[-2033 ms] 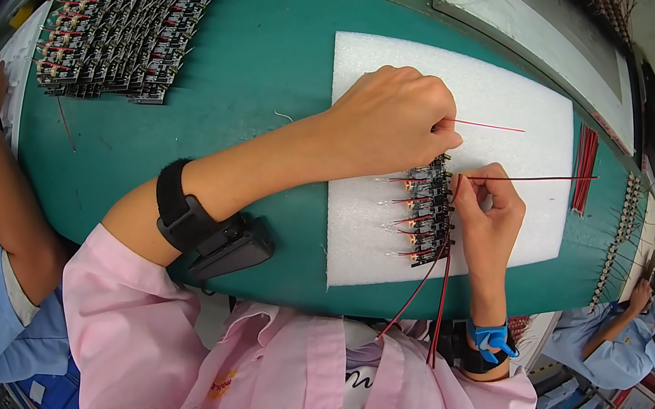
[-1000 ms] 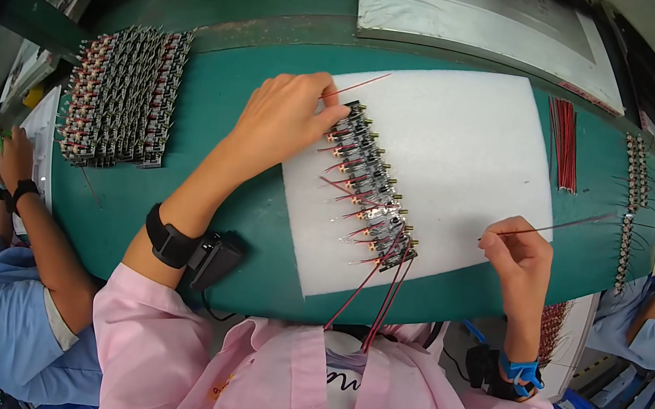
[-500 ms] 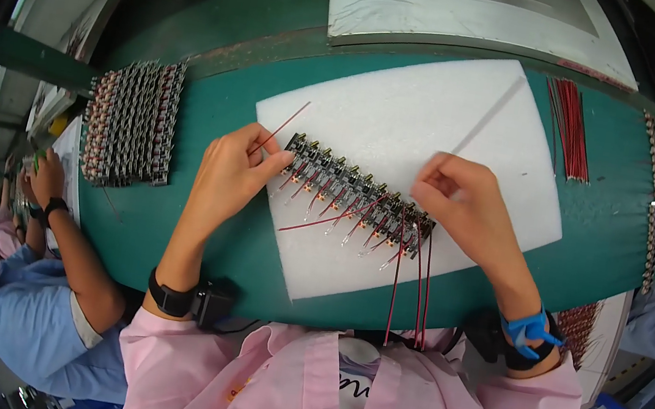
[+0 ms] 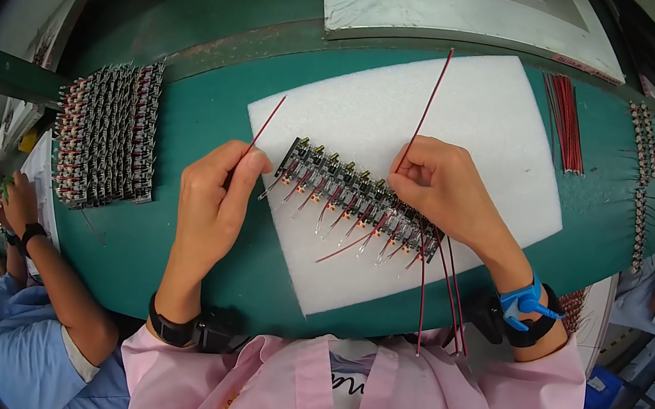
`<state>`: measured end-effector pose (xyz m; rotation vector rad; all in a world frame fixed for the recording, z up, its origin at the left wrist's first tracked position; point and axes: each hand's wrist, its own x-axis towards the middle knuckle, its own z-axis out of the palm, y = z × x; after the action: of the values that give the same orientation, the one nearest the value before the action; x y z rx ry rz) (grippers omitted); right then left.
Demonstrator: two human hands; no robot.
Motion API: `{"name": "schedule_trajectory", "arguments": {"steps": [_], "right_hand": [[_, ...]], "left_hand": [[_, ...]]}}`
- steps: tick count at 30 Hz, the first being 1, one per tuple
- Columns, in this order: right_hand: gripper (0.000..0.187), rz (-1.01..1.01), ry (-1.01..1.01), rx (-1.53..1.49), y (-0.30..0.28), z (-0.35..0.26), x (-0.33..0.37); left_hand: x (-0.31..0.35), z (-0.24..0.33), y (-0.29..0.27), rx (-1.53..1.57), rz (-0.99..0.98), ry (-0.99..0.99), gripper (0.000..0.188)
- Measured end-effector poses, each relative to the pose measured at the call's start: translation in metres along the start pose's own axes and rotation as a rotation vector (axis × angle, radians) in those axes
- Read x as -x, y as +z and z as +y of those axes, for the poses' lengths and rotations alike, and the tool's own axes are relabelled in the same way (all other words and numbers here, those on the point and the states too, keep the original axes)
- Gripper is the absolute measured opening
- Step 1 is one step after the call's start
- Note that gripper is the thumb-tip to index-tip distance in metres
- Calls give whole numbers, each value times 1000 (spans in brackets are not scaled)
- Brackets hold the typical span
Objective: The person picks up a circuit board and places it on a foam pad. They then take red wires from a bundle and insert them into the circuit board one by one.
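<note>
In the head view, my left hand (image 4: 213,197) is closed in a pinch, thumb against the bent forefinger, with a thin red wire (image 4: 269,120) in its grip; the wire's free end slants up and away to the right. My right hand (image 4: 444,184) is also drawn closed, fingers curled, and it pinches a longer dark-red wire (image 4: 432,93) that rises steeply above my knuckles.

Between my hands is the strip of circuit boards (image 4: 346,192), dark, with a row of brassy parts along its far edge and short red leads along the near one. It lies aslant on a white foam sheet (image 4: 489,102), its left end just beside my left thumb. My right fingertips are at its far edge, though I cannot tell whether they touch it. From its right end, several long wires (image 4: 447,288) trail down toward my pink shirt (image 4: 314,399).

The foam sheet rests on the green tabletop (image 4: 207,100). Well to the left sits a stack of similar boards (image 4: 107,135); to the right of the foam are a bundle of red wires (image 4: 565,122) and, beyond it, a row of small parts (image 4: 641,186).
</note>
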<state>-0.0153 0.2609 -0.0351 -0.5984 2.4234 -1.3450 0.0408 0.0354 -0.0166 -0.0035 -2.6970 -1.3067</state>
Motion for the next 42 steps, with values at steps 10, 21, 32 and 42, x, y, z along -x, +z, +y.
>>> {"name": "schedule_trajectory", "arguments": {"steps": [10,21,32,42], "right_hand": [[7,41,-20,17,3,1,1],[8,40,-59,17,2,3,1],[7,65,-155,66,5,4,0],[6,75,-311,216,1,5,5]], "left_hand": [[0,2,0,-17,-9,42,18],[1,3,1,-18,-10,30,19],[-4,2,2,-112,-46,300,17],[-4,3,3,-61,-66,297,18]]}}
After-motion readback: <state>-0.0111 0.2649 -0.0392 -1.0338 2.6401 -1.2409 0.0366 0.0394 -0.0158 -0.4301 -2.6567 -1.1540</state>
